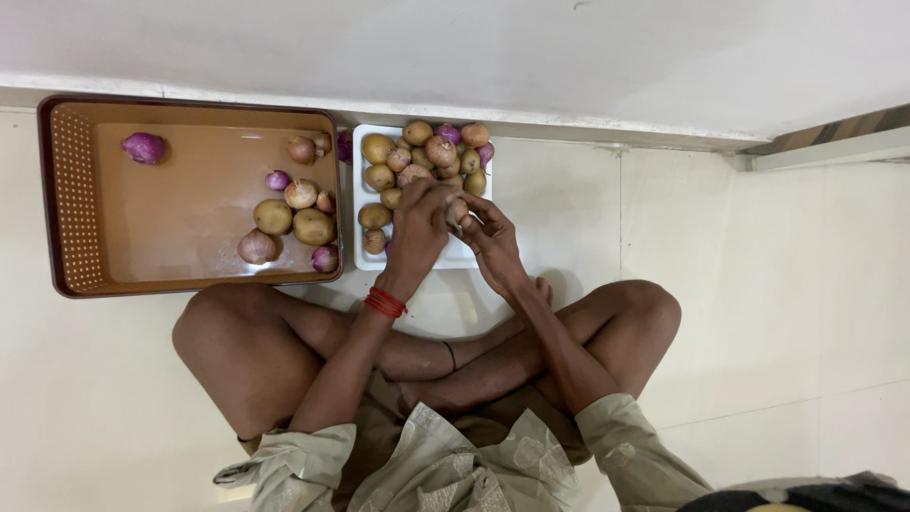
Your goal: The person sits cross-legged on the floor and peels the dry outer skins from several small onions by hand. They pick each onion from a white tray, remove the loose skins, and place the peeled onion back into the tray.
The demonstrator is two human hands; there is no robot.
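Both hands over white tray [365,258], frame centre. Left hand [417,228] curled over potatoes [377,149]; right hand [488,237] pinching small onion [458,210]. Produce looks firm, round, light; papery skins slippery, grip around middle.

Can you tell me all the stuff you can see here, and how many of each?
Brown tray: one, brown with perforated walls, on the floor at left.
White tray: one, white, right beside the brown tray.
Potatoes: about fourteen, tan; three in the brown tray, the rest piled in the white tray.
Onions: about thirteen, purple or pinkish; one alone at the brown tray's far left, several at its right side, others in the white tray.
Floor: white tiles.
Red thread band: one, on the left wrist.
Left hand: over the white tray.
Right hand: over the white tray, touching a small onion.
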